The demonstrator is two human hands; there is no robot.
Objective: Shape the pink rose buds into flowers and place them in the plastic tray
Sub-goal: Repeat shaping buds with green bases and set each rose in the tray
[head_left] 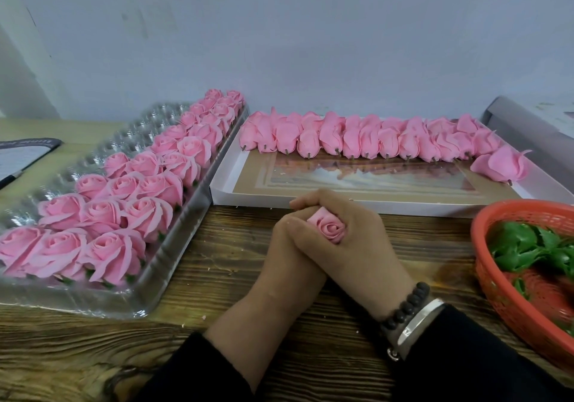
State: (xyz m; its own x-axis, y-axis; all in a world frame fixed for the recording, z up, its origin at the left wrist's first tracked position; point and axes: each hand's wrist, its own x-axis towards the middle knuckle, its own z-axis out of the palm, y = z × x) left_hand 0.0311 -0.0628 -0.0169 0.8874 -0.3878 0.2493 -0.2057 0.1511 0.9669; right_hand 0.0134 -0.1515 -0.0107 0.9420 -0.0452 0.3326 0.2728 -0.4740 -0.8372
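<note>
A pink rose bud [328,226] sits between my two hands at the table's middle, its spiral centre facing up. My left hand [287,257] and my right hand [357,240] are cupped together around it, fingers curled over its sides. The clear plastic tray [133,296] lies at the left, holding several opened pink roses [124,215] in rows on its right half. Several closed pink buds [366,139] lie in a row along the far side of a white cardboard box lid [310,204].
A red plastic basket [494,280] with green leaf calyxes [528,249] stands at the right edge. A dark notebook [21,153] lies at the far left. The wooden table runs up to a grey wall behind.
</note>
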